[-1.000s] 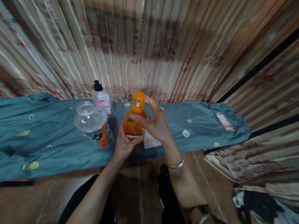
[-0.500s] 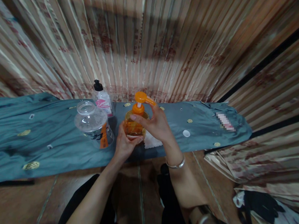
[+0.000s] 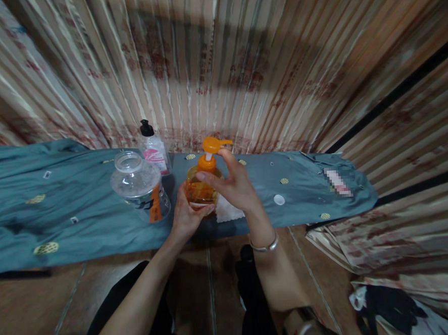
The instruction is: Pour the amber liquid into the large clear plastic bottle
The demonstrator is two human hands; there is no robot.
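A pump bottle (image 3: 202, 189) of amber liquid, with an orange pump head (image 3: 212, 144), stands upright over the table's front part. My left hand (image 3: 188, 210) is wrapped round its lower left side. With its thumb across the front of the bottle, my right hand (image 3: 236, 182) grips it from the right. Its index finger reaches up just under the orange spout; the other fingers are partly hidden. A white cloth (image 3: 228, 210) with a scalloped edge lies beneath my right hand. To the left is a clear, wide-bodied plastic jar (image 3: 136, 185), its mouth uncovered.
Behind the jar stands a clear bottle (image 3: 155, 154) with a black pump top and pink label. A white disc (image 3: 279, 200) rests right of my hands on the green tablecloth (image 3: 93, 201). A blurred-out item (image 3: 338, 182) lies farther right. Patterned curtains (image 3: 210, 62) hang close behind the table.
The orange spout has swung from pointing toward me and right to pointing right. My right index finger has slipped slightly below it. My left hand keeps its hold.
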